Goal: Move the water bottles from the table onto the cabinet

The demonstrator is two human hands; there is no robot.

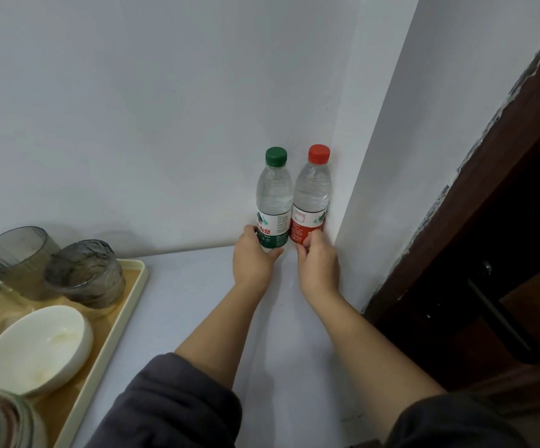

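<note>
Past the beige plastic tray (140,279), the left hand (254,258) is gripping the clear green-capped plastic water bottle (273,195), and the right hand (318,263) is gripping its red-capped twin (312,192). Both are standing on the white corner surface (191,302); whether that is table or cabinet, and hence the progress, is unclear.

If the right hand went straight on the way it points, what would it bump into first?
The right hand grips the red-capped bottle, so that first; behind it, probably the wall.
</note>
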